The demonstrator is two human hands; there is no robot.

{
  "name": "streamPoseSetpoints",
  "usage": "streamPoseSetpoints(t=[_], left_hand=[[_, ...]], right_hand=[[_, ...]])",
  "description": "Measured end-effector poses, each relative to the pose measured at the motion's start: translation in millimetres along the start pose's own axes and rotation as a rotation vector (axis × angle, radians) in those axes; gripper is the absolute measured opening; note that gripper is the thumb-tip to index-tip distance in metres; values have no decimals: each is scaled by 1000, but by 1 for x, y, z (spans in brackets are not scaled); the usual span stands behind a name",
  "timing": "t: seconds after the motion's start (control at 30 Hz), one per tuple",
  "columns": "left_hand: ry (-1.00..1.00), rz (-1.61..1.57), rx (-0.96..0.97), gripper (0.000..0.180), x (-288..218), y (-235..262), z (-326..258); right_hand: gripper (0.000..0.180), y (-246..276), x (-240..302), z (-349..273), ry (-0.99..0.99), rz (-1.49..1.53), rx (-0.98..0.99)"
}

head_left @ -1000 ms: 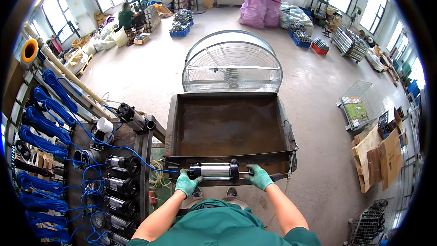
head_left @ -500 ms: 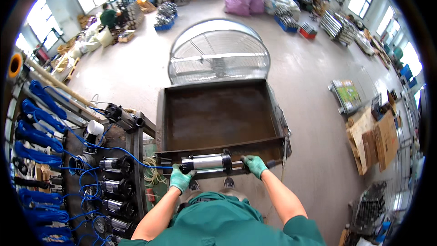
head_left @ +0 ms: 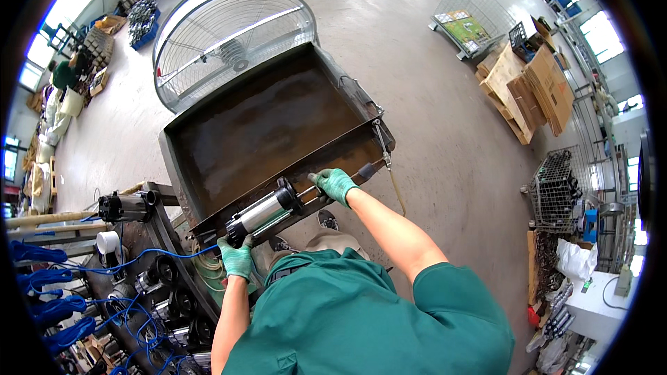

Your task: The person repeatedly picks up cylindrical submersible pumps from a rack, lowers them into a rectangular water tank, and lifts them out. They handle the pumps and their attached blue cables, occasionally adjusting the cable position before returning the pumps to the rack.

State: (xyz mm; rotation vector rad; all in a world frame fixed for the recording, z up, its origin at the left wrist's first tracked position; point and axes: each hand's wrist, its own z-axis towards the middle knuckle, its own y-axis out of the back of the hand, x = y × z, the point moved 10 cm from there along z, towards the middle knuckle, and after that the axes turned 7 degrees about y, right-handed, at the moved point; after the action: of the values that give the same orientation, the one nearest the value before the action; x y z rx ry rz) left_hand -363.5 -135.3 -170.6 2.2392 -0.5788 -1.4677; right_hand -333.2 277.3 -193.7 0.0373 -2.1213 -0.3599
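Pale floor [head_left: 445, 167] surrounds the dark trough [head_left: 164, 149]; the left hand [head_left: 236, 258] clasps the silver cylinder's [head_left: 262, 212] end, the right hand [head_left: 336, 186] pinches its rod [head_left: 308, 192].

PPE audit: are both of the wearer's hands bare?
No, the left hand and the right hand are both in green gloves.

The tank [head_left: 184, 177] was the dial's hub, and there at eleven stood the fan [head_left: 240, 45]! Along the tank's six o'clock edge lay the pump [head_left: 260, 213], left hand [head_left: 236, 260] at its seven o'clock end, right hand [head_left: 335, 186] at two! Down at seven sat the bench [head_left: 172, 232], more pumps [head_left: 184, 302] on it; mesh cart [head_left: 486, 10] at two, cardboard [head_left: 554, 87] beside boards [head_left: 501, 85] at three!
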Motion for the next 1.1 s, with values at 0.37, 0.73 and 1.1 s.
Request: streamPoseSetpoints(t=[0.37, 0.73, 1.1], left_hand=[[9, 42, -14, 63, -17, 2, -6], [-21, 12, 34, 64, 2, -5, 16], [-1, 2, 31, 64, -1, 1, 10]], right_hand=[[58, 212, -135, -7, -64, -256, -702], [34, 219, -34, 94, 186, -492, -611], [22, 29, -6, -14, -102, 311, 58]])
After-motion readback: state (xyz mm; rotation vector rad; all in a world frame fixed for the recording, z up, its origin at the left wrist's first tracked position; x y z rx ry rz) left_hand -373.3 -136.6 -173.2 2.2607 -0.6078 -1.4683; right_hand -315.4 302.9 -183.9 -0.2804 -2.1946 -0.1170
